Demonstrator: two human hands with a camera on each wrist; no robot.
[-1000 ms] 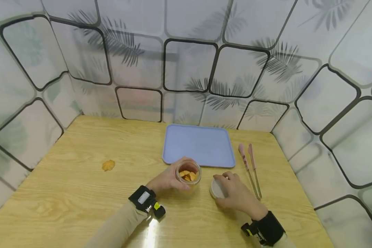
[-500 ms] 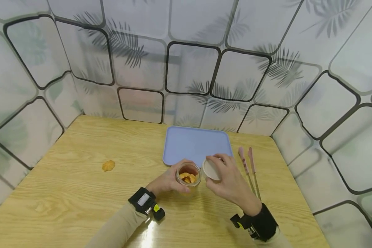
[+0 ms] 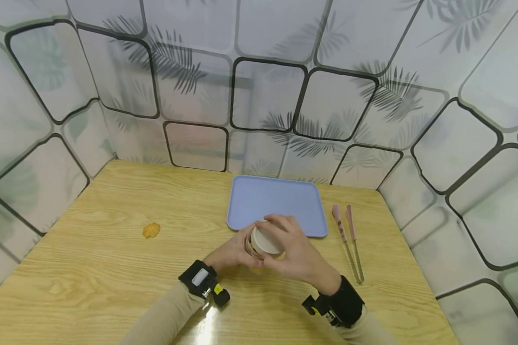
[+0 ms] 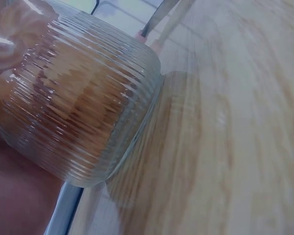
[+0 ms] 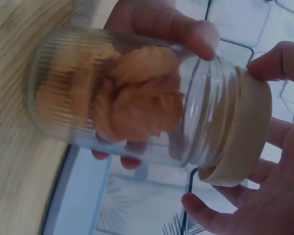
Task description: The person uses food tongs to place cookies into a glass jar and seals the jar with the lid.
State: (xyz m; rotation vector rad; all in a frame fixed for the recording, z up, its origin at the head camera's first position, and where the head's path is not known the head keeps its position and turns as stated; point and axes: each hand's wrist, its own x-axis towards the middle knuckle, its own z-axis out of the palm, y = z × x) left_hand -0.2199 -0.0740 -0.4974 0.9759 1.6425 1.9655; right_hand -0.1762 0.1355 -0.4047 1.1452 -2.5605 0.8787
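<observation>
A clear glass jar (image 5: 103,105) with a ribbed lower part holds several orange, ridged pieces (image 5: 147,98). My left hand (image 3: 232,250) grips it round the side, its thumb near the neck in the right wrist view. In the left wrist view the ribbed jar wall (image 4: 103,93) shows close to the wooden table. With thumb and fingers my right hand (image 3: 300,254) holds a cream lid (image 3: 267,241) at the jar's mouth. The lid (image 5: 245,129) sits slightly tilted over the threaded neck in the right wrist view.
Behind the jar lies a blue tray (image 3: 276,199). Tongs (image 3: 349,244) with pink tips lie to the right. A single orange scalloped piece (image 3: 151,230) rests on the wooden table (image 3: 112,287) at left. Patterned curtains (image 3: 194,96) enclose the back and sides.
My right hand has lifted the lid from the table and brought it left onto the jar's mouth, covering the opening. The left hand stays round the jar.
</observation>
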